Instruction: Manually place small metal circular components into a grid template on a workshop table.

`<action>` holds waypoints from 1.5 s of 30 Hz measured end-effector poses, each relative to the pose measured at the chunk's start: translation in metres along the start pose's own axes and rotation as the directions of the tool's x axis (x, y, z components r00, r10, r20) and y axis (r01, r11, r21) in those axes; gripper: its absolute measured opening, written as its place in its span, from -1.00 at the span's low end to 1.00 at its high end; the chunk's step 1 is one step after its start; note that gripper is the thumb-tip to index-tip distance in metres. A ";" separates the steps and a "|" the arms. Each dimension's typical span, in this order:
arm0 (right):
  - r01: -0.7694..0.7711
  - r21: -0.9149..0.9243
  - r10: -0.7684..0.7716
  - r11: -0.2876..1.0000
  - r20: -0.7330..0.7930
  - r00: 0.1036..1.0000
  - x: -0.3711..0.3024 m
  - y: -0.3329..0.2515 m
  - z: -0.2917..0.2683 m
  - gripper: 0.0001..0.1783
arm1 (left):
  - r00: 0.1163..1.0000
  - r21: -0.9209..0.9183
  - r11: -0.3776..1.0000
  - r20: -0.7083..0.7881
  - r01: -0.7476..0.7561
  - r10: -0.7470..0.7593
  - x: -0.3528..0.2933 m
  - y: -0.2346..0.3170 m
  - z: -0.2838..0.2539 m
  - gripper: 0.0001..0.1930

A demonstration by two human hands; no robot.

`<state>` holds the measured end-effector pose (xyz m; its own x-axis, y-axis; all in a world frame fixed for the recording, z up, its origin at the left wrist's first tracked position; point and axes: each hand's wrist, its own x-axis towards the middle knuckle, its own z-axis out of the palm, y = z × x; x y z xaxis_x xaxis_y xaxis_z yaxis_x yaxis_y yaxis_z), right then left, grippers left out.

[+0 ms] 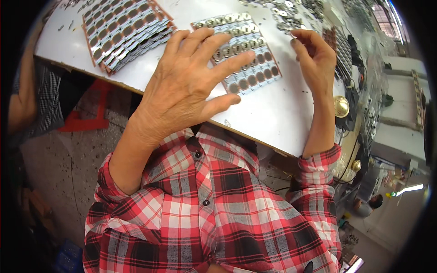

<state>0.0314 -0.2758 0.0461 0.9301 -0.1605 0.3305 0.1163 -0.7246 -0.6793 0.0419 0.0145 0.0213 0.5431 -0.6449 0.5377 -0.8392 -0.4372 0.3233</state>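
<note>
A flat panel marked with rows of dark round spots lies on the white tabletop in front of me. Small round silver metal pieces sit on its upper rows, while the spots in the lower rows are bare. My left hand is spread over the panel's left side, fingers apart and holding nothing; it hides part of the rows. To the panel's right, my right hand is raised with thumb and forefinger pinched together. What is between those fingertips is too small to make out. Just beyond them lies a loose pile of small metal pieces.
A stack of similar panels stands at the table's far left, and another stack at the right. A gold-coloured dome sits beside my right forearm. Another person's arm is at the left edge, near a red stool.
</note>
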 end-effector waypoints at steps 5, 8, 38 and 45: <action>0.170 -0.370 -0.201 0.913 -0.045 0.979 0.009 0.046 -0.026 -0.69 | 0.998 0.062 0.998 0.060 -0.028 0.024 0.003 0.002 -0.002 -0.38; -0.142 -0.064 0.138 0.988 -0.063 0.988 0.012 0.048 -0.026 -0.78 | 0.997 0.067 0.997 0.073 -0.032 0.027 0.001 0.001 -0.005 -0.36; 0.162 -0.135 -0.152 0.978 0.075 0.985 0.000 0.039 -0.010 -0.78 | 0.994 0.092 0.993 -0.072 -0.075 0.081 0.000 -0.004 0.008 -0.33; 0.242 -0.167 -0.221 0.956 0.137 0.966 0.023 0.054 -0.011 -0.68 | 0.986 0.012 0.998 -0.152 -0.069 0.070 0.004 -0.009 -0.001 -0.42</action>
<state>0.0552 -0.3261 0.0240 0.9203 0.0968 0.3790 0.2780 -0.8435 -0.4596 0.0514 0.0159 0.0213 0.4726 -0.5711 0.6712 -0.8744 -0.3990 0.2762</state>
